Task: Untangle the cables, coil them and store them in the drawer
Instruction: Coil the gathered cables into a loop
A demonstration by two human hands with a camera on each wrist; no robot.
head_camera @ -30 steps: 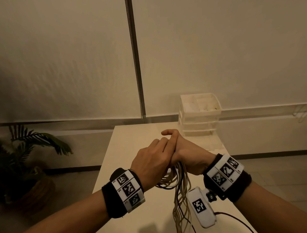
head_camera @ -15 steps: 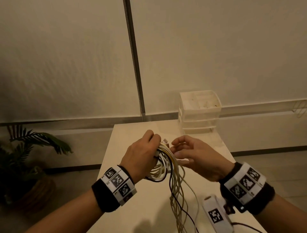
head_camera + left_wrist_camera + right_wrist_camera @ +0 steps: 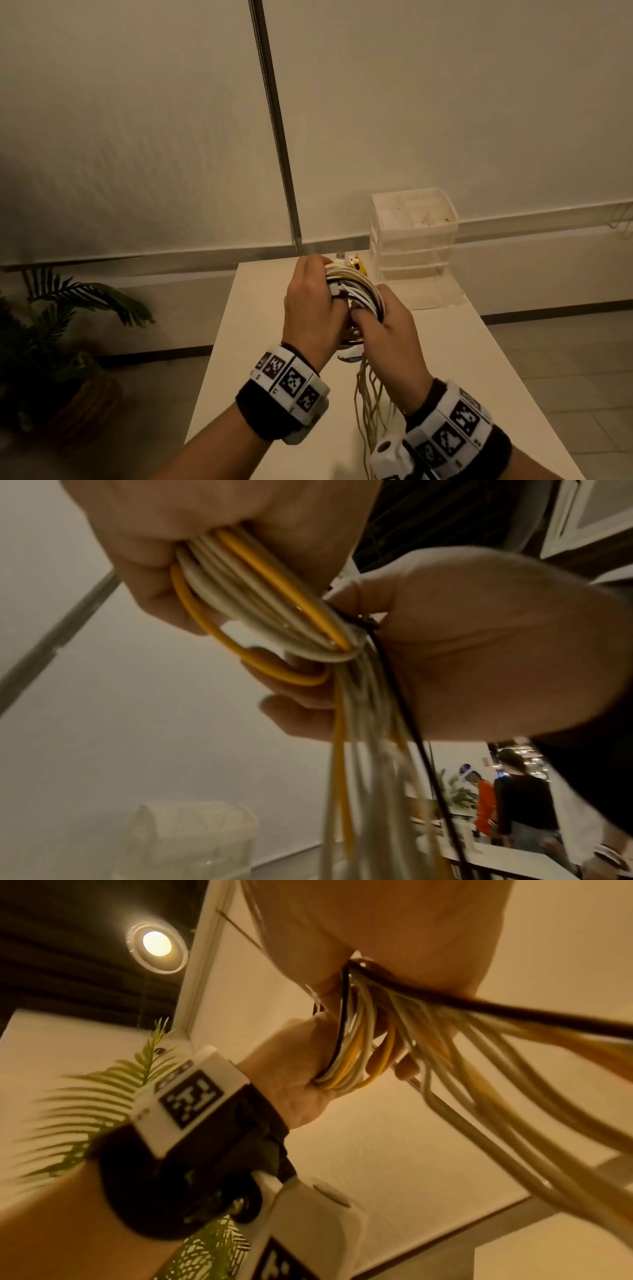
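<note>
My left hand [image 3: 313,308] clamps coiled cables [image 3: 356,287] above table [image 3: 246,342] | right hand [image 3: 387,329] grips same bundle just beside | loose tails hang down toward me | drawer unit [image 3: 414,236] lies ahead-right, nearer right hand

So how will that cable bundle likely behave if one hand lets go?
Probably floppy: below the left hand and right hand the cable bundle hangs in limp strands. The loops may spring loose, since only fingers hold them. It looks light, held clear of the table.
</note>
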